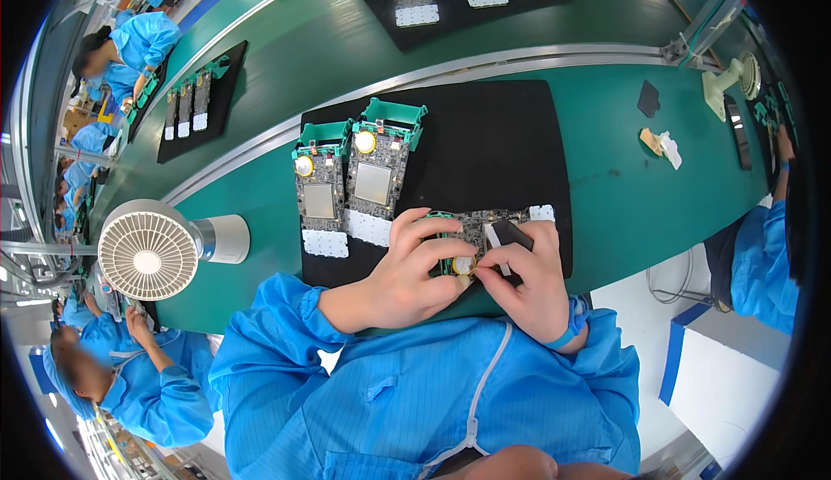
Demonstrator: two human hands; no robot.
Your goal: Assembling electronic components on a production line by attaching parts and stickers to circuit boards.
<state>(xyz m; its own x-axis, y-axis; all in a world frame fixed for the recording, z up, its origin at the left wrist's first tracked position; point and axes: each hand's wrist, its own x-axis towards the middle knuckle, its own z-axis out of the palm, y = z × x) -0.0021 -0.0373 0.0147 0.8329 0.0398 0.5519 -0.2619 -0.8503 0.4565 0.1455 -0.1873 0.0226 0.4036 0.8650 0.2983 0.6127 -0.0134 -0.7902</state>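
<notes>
A circuit board (472,220) lies sideways at the near edge of the black mat (485,147), under both my hands. My left hand (402,265) grips its left end, fingers curled over the top. At the board's near side, the thumb and forefinger of my right hand (530,294) are pinched beside a round yellow-ringed part (463,265). What sits between those fingertips is hidden. A dark flat patch (512,234) with a pale edge shows by my right fingers; whether it is loose cannot be told. Left of my hands rest two similar boards (318,200) (374,183) with green end frames.
A white fan (147,251) stands at the left. Right of the mat are a small dark piece (648,98), crumpled scraps (662,147) and another fan (736,82). Beyond a metal rail (485,60), more boards lie on black mats (537,8). Co-workers in blue sit at both sides.
</notes>
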